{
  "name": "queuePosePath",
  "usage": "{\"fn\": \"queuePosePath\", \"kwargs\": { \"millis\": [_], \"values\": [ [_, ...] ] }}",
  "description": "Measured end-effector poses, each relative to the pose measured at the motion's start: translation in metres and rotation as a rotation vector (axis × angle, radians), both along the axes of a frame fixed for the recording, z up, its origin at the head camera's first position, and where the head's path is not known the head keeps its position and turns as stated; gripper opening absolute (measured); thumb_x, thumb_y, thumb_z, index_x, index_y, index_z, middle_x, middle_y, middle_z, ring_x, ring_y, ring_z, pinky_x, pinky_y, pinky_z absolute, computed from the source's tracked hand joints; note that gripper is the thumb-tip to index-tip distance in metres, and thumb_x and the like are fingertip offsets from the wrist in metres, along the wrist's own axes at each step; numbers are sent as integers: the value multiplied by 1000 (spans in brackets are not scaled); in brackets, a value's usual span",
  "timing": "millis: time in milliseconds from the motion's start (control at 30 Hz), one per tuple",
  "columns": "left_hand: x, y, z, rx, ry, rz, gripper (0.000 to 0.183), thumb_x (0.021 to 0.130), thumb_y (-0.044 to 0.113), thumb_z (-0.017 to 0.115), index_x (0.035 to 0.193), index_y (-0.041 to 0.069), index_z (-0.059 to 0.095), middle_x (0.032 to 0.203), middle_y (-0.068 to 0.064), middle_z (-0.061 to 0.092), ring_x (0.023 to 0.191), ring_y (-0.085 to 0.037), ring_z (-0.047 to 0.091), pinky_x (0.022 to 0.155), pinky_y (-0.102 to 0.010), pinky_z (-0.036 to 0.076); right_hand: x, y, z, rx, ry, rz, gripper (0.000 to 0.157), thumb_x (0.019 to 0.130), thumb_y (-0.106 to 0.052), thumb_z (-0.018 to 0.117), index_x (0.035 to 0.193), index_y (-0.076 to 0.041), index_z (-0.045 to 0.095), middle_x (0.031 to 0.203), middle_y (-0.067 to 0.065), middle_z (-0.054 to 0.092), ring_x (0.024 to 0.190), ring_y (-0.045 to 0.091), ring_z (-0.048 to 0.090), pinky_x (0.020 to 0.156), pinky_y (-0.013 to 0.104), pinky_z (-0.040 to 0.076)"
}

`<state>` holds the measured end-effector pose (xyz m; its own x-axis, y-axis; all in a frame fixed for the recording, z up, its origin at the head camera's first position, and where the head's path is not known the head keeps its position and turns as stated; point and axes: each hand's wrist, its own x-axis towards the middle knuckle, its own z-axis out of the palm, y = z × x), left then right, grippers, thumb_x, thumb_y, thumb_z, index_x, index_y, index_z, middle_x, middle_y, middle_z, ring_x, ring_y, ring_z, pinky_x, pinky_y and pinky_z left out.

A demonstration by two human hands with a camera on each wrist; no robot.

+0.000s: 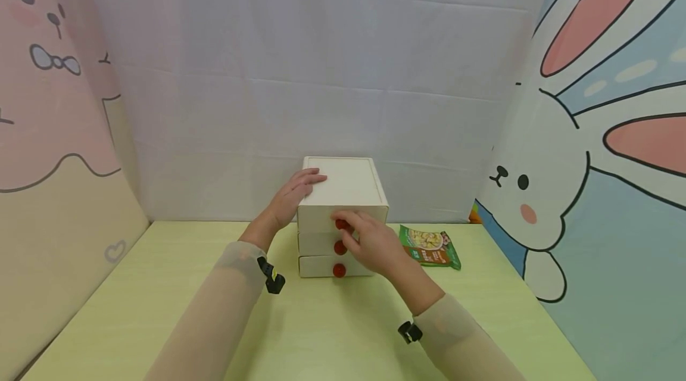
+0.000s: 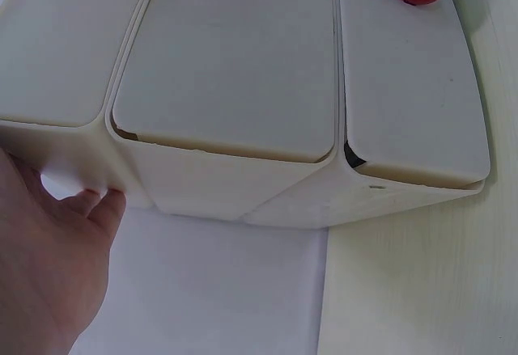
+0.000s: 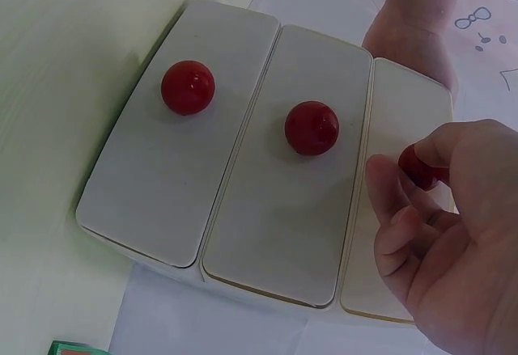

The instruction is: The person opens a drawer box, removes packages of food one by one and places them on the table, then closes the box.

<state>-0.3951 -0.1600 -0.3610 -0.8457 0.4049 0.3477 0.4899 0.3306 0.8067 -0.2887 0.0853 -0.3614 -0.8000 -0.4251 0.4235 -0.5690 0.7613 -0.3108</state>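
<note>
Fingers outstretched and gripping nothing, a left hand (image 1: pixel 292 197) is resting on the top left edge of a white three-drawer cabinet (image 1: pixel 348 181) standing on a bench (image 1: pixel 161 268); the left wrist view is revealing what the head view is hiding, fingertips (image 2: pixel 113 209) touching the cabinet's side. The drawer fronts (image 2: pixel 235 64) are running lengthwise from left to right, and the red top knob (image 1: pixel 341 224) is sitting within the curled fingers of the nearer right hand (image 1: pixel 375 247), which are grasping it. The right wrist view is showing that hold close up, with the middle knob (image 3: pixel 312 128) and bottom knob (image 3: pixel 188 88) protruding untouched. Farther right, only the head view is displaying a snack packet (image 1: pixel 429 247) whole.
</note>
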Motion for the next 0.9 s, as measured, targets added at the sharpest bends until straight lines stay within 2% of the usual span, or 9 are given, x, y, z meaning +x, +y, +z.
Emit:
{"fn": "queuePosePath", "kwargs": {
  "millis": [267,533,767,900],
  "values": [
    [1,1,1,9,-4,-15,53,117,25,31,159,8,57,181,-7,29,171,-35,18,135,-69,16,2,1,1,34,-23,18,44,106,-20,68,150,-21,63,129,4,74,108,20,74,75,36,59],
    [2,1,2,1,-8,-7,53,117,25,31,159,10,57,181,-6,30,171,-35,18,134,-70,15,6,8,-2,88,-11,98,53,106,-16,68,157,-22,58,121,2,74,91,16,67,64,25,49],
    [3,1,2,-8,-24,6,53,117,27,30,160,12,57,181,-4,30,171,-34,18,134,-71,14,6,13,-8,155,1,142,47,106,-17,67,152,-27,65,107,-2,66,77,10,54,63,22,45],
    [2,1,2,-5,-26,11,53,116,27,30,159,12,58,181,-4,30,171,-34,17,134,-71,14,4,15,-15,199,48,149,41,105,-16,68,145,-23,70,105,-1,69,77,11,57,64,24,49]
  ]
}}
